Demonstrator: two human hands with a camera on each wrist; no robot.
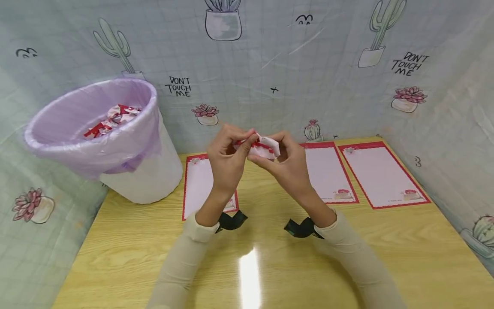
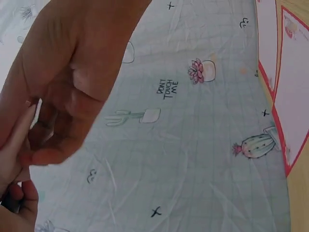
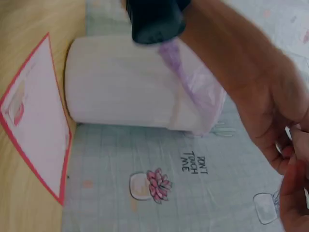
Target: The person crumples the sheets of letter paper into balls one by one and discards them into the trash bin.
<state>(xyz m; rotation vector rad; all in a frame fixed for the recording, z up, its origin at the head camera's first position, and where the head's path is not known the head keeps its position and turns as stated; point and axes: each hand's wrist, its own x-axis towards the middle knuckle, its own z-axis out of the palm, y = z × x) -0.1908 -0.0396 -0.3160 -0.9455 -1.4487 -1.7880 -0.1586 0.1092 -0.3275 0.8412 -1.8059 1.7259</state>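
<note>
Both hands are raised together above the far part of the table, working on one crumpled sheet of paper (image 1: 266,150), white with red edging. My left hand (image 1: 227,161) pinches its left end between thumb and fingers. At the other end, my right hand (image 1: 291,165) grips the paper with curled fingers and thumb. In the left wrist view, the left hand (image 2: 72,82) covers most of the paper. The right wrist view shows the right hand (image 3: 270,111) at the edge, the paper mostly hidden by fingers.
A white bin (image 1: 154,171) with a purple bag liner (image 1: 61,116) stands at the left, with crumpled red-and-white papers (image 1: 113,122) inside. Flat red-bordered sheets lie on the wooden table (image 1: 293,274): one left (image 1: 197,184), one right of centre (image 1: 326,171), one far right (image 1: 386,176). A patterned cloth (image 1: 251,77) hangs behind.
</note>
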